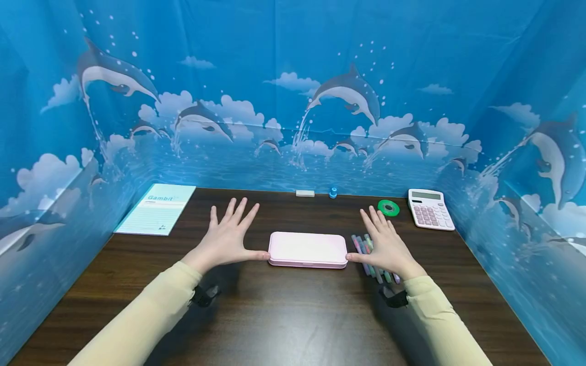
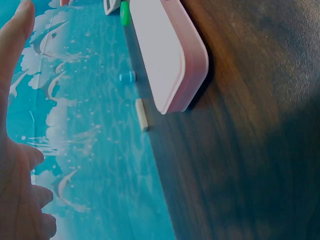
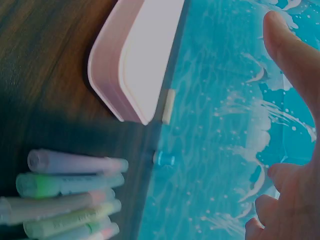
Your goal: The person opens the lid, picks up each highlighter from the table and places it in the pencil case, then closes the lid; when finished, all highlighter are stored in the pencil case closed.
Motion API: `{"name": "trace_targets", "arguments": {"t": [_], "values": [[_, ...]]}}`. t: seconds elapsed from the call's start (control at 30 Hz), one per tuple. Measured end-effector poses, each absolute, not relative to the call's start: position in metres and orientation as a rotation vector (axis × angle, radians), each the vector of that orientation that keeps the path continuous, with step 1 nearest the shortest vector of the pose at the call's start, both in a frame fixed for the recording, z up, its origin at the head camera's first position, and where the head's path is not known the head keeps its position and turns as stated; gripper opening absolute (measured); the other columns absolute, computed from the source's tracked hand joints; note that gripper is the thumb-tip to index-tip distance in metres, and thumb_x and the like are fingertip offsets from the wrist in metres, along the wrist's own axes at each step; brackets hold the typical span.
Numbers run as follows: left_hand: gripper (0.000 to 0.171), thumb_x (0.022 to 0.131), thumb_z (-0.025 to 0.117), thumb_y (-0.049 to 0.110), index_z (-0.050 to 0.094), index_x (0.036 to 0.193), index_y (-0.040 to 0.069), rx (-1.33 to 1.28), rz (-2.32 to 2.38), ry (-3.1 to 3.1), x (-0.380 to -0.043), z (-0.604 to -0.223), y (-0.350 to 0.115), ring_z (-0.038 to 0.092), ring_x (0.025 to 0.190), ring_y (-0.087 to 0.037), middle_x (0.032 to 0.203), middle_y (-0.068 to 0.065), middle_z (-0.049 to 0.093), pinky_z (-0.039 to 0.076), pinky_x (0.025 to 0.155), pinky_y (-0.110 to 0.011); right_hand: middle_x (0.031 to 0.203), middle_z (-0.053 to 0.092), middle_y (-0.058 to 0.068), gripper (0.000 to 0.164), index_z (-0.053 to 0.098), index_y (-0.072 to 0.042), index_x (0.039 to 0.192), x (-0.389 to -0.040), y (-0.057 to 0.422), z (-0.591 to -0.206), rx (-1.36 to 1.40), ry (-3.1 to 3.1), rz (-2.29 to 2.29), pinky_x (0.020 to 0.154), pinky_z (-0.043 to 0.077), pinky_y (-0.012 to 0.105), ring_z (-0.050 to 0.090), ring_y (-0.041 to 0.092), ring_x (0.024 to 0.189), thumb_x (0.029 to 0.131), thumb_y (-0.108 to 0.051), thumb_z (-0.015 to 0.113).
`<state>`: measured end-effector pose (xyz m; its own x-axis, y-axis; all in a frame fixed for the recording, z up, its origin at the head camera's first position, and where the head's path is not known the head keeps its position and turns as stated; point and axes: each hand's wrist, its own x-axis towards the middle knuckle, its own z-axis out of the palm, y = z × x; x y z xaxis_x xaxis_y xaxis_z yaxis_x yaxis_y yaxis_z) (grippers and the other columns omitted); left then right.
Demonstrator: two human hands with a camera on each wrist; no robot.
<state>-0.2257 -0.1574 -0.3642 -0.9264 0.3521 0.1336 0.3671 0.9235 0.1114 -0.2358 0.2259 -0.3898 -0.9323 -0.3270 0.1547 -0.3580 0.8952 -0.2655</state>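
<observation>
pink, the flat case [image 1: 308,249] lies on the dark wooden table [image 1: 293,315], between the left hand [image 1: 226,241] and the right hand [image 1: 389,247]. both hands hover, fingers straight and thumbs spread wide (the wrist views show them apart from the case). markers [image 3: 72,217] lie bunched near its right end; farther back are a notepad [image 1: 157,209], a small white block [image 1: 304,193], a green disc [image 1: 382,208] and a calculator [image 1: 431,209].

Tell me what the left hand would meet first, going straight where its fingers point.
Most likely the blue dolphin curtain behind the table; the left hand looks raised, though the depth is hard to judge.
</observation>
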Motion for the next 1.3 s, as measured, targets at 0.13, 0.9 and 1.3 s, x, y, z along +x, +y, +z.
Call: {"name": "trace_targets", "arguments": {"t": [0.13, 0.9, 1.3], "values": [[0.122, 0.063, 0.055, 0.086, 0.014, 0.154, 0.015, -0.586, -0.280, -2.975, -0.232, -0.370, -0.154, 0.000, 0.144, -0.040, 0.158, -0.018, 0.006, 0.002, 0.108, -0.066, 0.158, 0.005, 0.018, 0.120, 0.010, -0.008, 0.153, -0.240, 0.219, -0.396, 0.536, -2.957, 0.472, 0.112, 0.008, 0.058, 0.003, 0.038, 0.145, 0.069, -0.073, 0.065], [0.115, 0.066, 0.077, 0.061, 0.023, 0.151, 0.004, -0.778, -0.724, -3.059, -0.266, -0.425, -0.132, 0.028, 0.141, -0.030, 0.156, -0.014, 0.021, 0.031, 0.109, -0.046, 0.155, 0.024, 0.018, 0.110, 0.025, 0.000, 0.149, -0.260, 0.173, -0.436, 0.718, -2.953, 0.635, 0.113, 0.019, 0.049, 0.020, 0.034, 0.143, 0.071, -0.061, 0.072], [0.112, 0.065, 0.079, 0.058, 0.028, 0.149, 0.004, -0.823, -0.717, -3.137, -0.277, -0.443, -0.132, 0.031, 0.140, -0.027, 0.154, -0.013, 0.028, 0.030, 0.110, -0.043, 0.153, 0.029, 0.014, 0.096, 0.038, -0.002, 0.144, -0.265, 0.149, -0.446, 0.870, -2.976, 0.634, 0.113, 0.021, 0.049, 0.022, 0.031, 0.143, 0.073, -0.053, 0.076]]}}
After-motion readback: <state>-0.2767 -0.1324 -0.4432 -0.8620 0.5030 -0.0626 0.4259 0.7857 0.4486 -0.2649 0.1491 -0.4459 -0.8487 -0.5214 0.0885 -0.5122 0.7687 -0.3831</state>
